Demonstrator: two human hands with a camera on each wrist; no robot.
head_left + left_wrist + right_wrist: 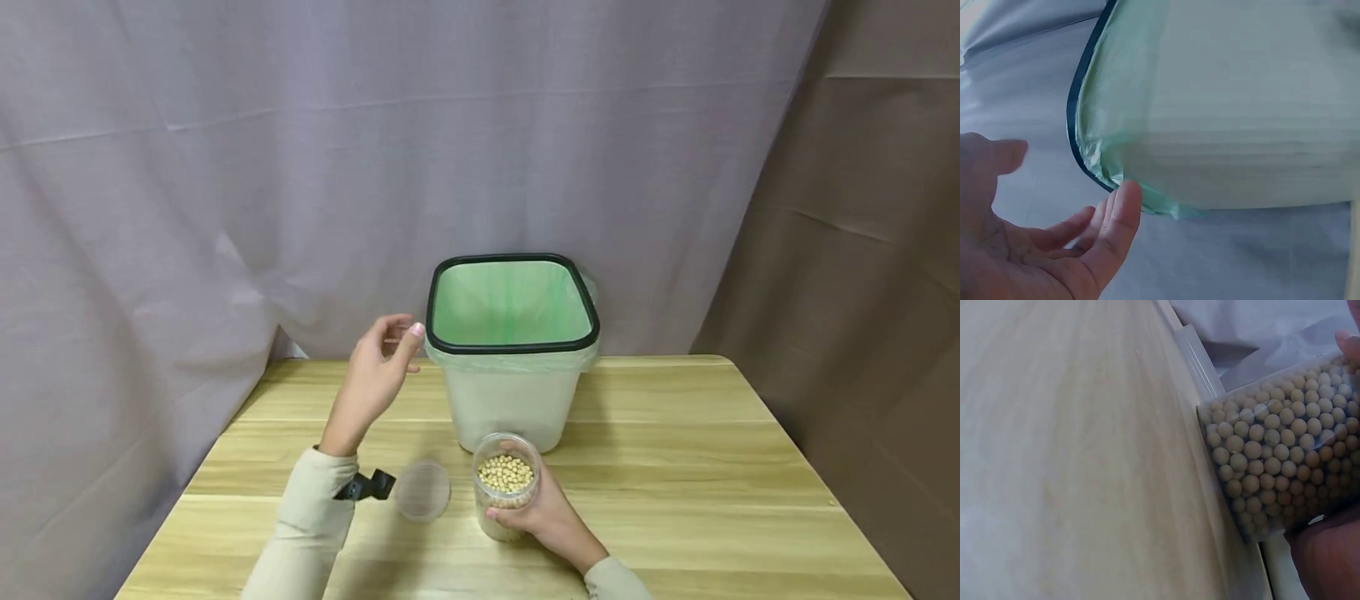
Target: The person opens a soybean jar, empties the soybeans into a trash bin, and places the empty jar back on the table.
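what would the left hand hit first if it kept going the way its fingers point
Most likely the bin: the left hand is raised and open, its fingertips right by the black rim and green liner. Depth is unclear, so it may just brush the corner.

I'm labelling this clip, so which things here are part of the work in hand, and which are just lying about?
In the work:
- jar of beans, lid off, gripped by the right hand
- bin with green liner, left hand open beside its rim

Lying about:
- clear lid on the table
- grey curtain behind
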